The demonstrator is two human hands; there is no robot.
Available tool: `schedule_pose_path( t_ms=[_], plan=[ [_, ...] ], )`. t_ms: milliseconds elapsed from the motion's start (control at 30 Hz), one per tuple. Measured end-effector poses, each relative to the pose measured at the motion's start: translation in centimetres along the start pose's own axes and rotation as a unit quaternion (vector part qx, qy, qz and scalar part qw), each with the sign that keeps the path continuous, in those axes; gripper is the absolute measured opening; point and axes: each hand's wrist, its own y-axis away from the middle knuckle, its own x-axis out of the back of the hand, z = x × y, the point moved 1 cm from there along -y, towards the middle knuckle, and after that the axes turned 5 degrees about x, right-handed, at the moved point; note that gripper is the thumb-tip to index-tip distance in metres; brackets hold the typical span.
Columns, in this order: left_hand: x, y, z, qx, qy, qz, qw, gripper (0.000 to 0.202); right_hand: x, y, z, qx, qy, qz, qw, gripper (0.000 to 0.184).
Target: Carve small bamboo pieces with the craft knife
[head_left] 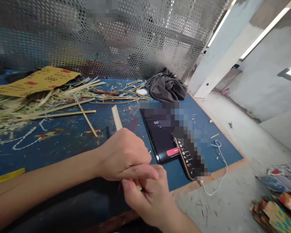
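Over the blue counter [70,145] the person's left hand [123,155] is clamped round a wooden strip [116,117] that pokes out past the knuckles, long axis running away and a bit left. Right hand [147,194] sits just under it, touching, fingers curled shut at the strip's near end.

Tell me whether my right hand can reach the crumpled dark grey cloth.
Probably yes: only the flat black tablet and phone lie before the grey cloth, nothing upright; but the right hand is closed on the pale wooden strip.
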Motion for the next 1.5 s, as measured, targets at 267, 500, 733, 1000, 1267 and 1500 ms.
schedule_pose_path(
  t_ms=[267, 500, 733, 1000, 1267, 1500],
  plan=[
    [-1.2, 0.3, -0.9, -0.026, -0.179, 0.033, 0.983, 0.051, 7.6, 2.8, 2.8, -0.076, 0.194, 0.066, 0.976, 0.054],
    [-2.9, 1.0, -2.3, -0.016, -0.229, 0.019, 0.973, 0.05, 12.9, 6.4, 6.8, -0.108, 0.34, 0.076, 0.931, 0.038],
    [-3.1, 1.3, -1.9, -0.015, -0.232, 0.023, 0.972, 0.051, 12.5, 6.2, 6.9, -0.107, 0.352, 0.077, 0.927, 0.037],
    [-3.4, 1.2, -1.9, -0.016, -0.229, 0.023, 0.973, 0.052, 12.6, 6.1, 7.3, -0.134, 0.357, 0.044, 0.924, 0.037],
    [-3.3, 0.8, -0.1, -0.022, -0.223, 0.055, 0.973, 0.053, 5.1, 5.3, 2.1, -0.008, 0.168, -0.042, 0.985, 0.036],
    [-3.3, 0.9, 2.1, -0.024, -0.105, 0.093, 0.99, 0.051, 1.0, 4.2, -0.5, 0.041, 0.108, 0.084, 0.99, 0.037]
  ],
)
